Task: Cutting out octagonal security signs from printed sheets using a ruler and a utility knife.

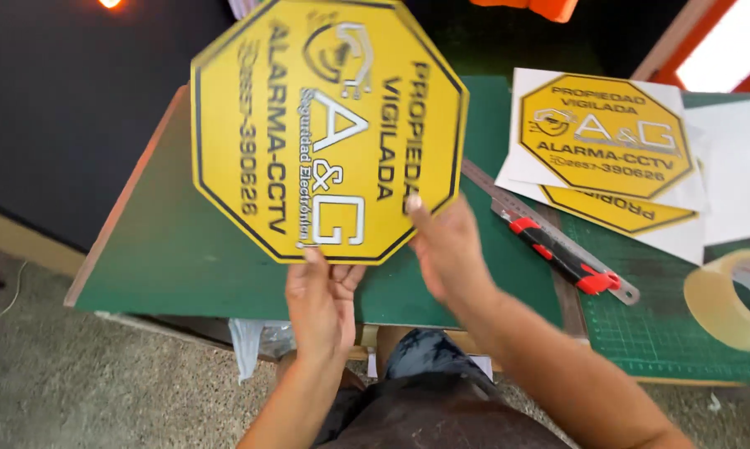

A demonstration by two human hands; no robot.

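Note:
I hold a yellow octagonal sign (325,125) with a black border and grey lettering up over the green table (184,258), its print turned sideways. My left hand (321,303) grips its bottom edge from below, thumb on the face. My right hand (445,245) pinches the lower right edge, thumb on the front.
To the right lie several white sheets printed with the same yellow octagon (603,137). A metal ruler (491,189) and a red and black utility knife (562,256) rest beside a green cutting mat (666,333). A roll of clear tape (732,299) sits at the far right.

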